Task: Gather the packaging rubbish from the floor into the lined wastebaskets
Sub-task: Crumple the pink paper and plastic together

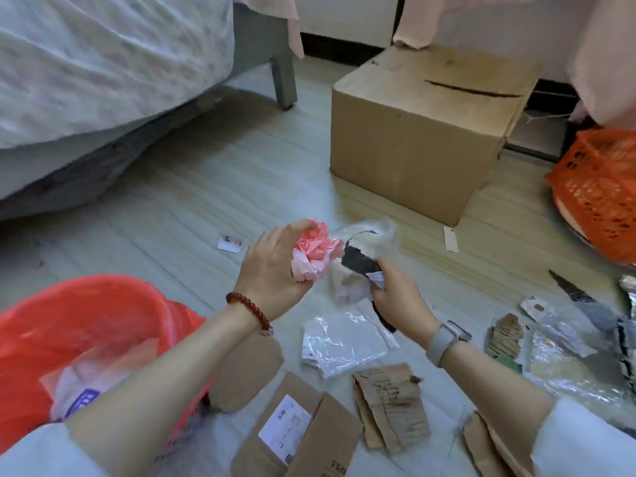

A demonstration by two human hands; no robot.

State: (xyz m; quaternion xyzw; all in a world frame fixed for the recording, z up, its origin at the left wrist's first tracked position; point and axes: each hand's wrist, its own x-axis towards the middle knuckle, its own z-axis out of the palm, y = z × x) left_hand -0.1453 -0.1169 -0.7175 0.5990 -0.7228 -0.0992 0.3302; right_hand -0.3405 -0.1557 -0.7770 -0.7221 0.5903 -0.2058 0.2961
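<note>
Packaging rubbish in hand: the left hand (272, 270) closes its fingers round a crumpled pink wad (316, 253), and the right hand (395, 294) clamps a bunch of clear film and black scrap (361, 259), both raised right of the red-lined wastebasket (86, 325), probably to compact them before dropping. Further right of the wastebasket, a clear bag (344, 342), a torn cardboard strip (392, 404) and a labelled mailer (296, 432) lie flat on the floor.

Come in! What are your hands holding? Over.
Left hand grips pink paper wad. Right hand grips plastic wrappers. Red-lined wastebasket close left, nothing blocking.
</note>
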